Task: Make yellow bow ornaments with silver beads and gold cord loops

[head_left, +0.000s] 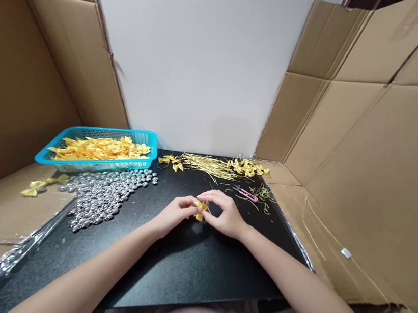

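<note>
Both hands meet over the middle of the black table top [179,265]. My left hand [172,214] and my right hand [226,213] pinch a small yellow ribbon bow [200,208] between their fingertips. The fingers of each hand are curled closed around it. A thin gold thread seems to stick up from the bow, too fine to make out clearly.
A blue basket [96,165] of yellow ribbon bows sits at the back left, with a heap of silver beads [104,194] in front. Gold wire strands [208,165], more finished bows [248,168] and pink snips [245,193] lie at the back. Cardboard walls stand both sides.
</note>
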Action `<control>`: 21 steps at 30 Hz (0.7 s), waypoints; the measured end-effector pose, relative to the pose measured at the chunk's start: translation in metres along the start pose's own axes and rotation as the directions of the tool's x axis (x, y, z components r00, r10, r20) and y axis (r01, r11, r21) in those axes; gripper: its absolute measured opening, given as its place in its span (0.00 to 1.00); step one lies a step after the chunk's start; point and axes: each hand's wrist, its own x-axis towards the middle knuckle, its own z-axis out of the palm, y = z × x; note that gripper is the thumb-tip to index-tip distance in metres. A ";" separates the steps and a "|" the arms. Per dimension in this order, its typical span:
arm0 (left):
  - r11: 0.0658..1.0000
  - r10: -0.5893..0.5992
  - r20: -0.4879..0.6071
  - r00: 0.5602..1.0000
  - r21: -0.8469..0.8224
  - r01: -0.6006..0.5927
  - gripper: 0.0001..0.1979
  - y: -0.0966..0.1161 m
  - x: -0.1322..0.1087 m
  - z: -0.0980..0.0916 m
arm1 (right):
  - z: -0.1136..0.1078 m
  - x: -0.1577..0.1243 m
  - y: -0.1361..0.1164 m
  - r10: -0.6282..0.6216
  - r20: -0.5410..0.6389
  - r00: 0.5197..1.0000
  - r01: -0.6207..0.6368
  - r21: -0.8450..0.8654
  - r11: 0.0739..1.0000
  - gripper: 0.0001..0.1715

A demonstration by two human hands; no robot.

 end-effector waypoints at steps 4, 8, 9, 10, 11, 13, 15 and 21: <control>0.999 -0.044 0.097 0.994 0.036 0.041 0.08 -0.001 0.000 -0.001 | -0.006 0.001 -0.001 -0.027 0.081 0.996 0.027 0.010 1.000 0.14; 0.997 -0.068 0.156 0.986 0.037 0.063 0.10 -0.001 -0.001 0.001 | -0.010 0.003 -0.003 0.060 0.125 0.990 -0.080 0.166 0.983 0.10; 0.997 -0.069 0.165 0.984 0.041 0.063 0.10 0.000 -0.002 0.002 | -0.010 0.003 -0.003 0.089 0.151 0.985 -0.121 0.219 0.968 0.09; 0.997 -0.070 0.171 0.983 0.047 0.062 0.11 0.002 -0.003 0.003 | -0.010 0.004 -0.003 0.116 0.179 0.977 -0.161 0.268 0.950 0.07; 0.997 -0.070 0.174 0.982 0.055 0.062 0.12 0.004 -0.005 0.004 | -0.010 0.004 -0.003 0.138 0.202 0.970 -0.196 0.308 0.931 0.07; 0.996 -0.071 0.161 0.984 0.069 0.060 0.12 0.008 -0.006 0.006 | -0.009 0.005 -0.002 0.181 0.208 0.961 -0.247 0.359 0.900 0.08; 0.996 -0.065 0.111 0.992 0.069 0.058 0.12 0.009 -0.007 0.008 | -0.009 0.005 -0.002 0.232 0.172 0.957 -0.281 0.367 0.887 0.11; 0.997 -0.041 -0.111 0.993 0.053 0.047 0.11 0.000 -0.001 0.006 | -0.008 -0.001 -0.019 0.108 -0.159 0.981 -0.116 -0.040 0.992 0.07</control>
